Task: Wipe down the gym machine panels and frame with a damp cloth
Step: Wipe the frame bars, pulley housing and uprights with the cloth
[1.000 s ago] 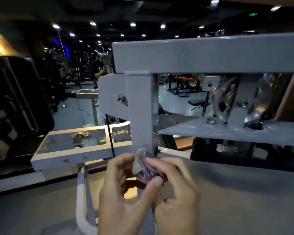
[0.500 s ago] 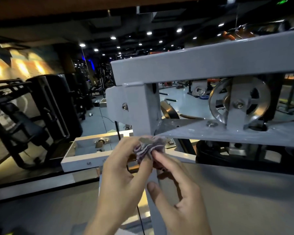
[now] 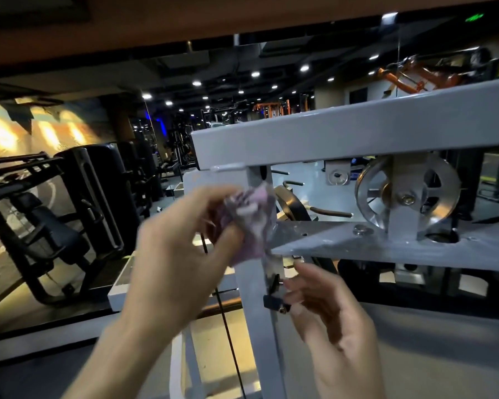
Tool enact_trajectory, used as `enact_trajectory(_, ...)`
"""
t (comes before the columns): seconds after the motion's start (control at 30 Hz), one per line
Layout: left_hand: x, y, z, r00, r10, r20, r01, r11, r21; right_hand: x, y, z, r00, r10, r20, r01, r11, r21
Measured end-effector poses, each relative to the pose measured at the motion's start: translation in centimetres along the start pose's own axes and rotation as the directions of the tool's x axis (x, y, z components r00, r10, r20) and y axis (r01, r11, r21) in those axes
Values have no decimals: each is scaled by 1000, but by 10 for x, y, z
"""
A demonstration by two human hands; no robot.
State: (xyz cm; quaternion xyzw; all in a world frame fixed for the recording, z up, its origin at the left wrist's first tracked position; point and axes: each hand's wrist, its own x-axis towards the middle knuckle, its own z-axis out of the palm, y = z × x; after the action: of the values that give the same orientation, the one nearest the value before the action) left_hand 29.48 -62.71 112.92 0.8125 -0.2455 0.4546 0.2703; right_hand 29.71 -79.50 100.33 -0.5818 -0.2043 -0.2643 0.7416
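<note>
My left hand [image 3: 182, 254] grips a crumpled purple cloth [image 3: 249, 217] and holds it against the upright post [image 3: 257, 312] of the grey gym machine frame, just below the top cross beam [image 3: 357, 133]. The hand and cloth are blurred by motion. My right hand [image 3: 329, 321] hovers lower right of the post with fingers loosely curled, holding nothing, fingertips near a small black bracket [image 3: 272, 302] on the post. A lower grey plate [image 3: 401, 246] runs right from the post and carries a metal pulley wheel [image 3: 406, 194].
A black cable [image 3: 228, 335] runs down left of the post. A black weight machine [image 3: 78, 214] stands at left. A white frame box [image 3: 121, 292] lies behind my left hand. A mirror wall reflects the lit gym.
My left hand has lifted the cloth up the post toward the top beam. My right hand has let go of the cloth and dropped away to the lower right.
</note>
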Motion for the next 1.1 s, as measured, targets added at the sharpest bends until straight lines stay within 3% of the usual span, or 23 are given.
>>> enact_trajectory(0.1, 34, 9, -11, 986, 162, -29, -152, 964, 219, -2, 8, 2, 997, 73, -10, -74, 997, -30)
enact_trajectory(0.23, 54, 3, -5, 976, 212, 49, -217, 920, 325, -7, 15, 1, 995, 103, -7, -103, 989, -107)
enact_trajectory(0.57, 53, 4, 22, 957, 289, -3, -270, 897, 351, -14, 26, -1, 992, 114, -63, -121, 985, -124)
enact_trajectory(0.73, -1, -14, 52, 975, 202, 96, -221, 935, 276, -21, 32, -8, 987, 124, -101, -136, 983, -121)
enact_trajectory(0.97, 16, -15, 47, 975, 215, -51, -194, 945, 263, -24, 32, -14, 987, 146, -66, -154, 977, -146)
enact_trajectory(1.1, -19, -24, 61, 981, 195, 3, -190, 949, 251, -26, 34, -14, 988, 137, -77, -148, 975, -166)
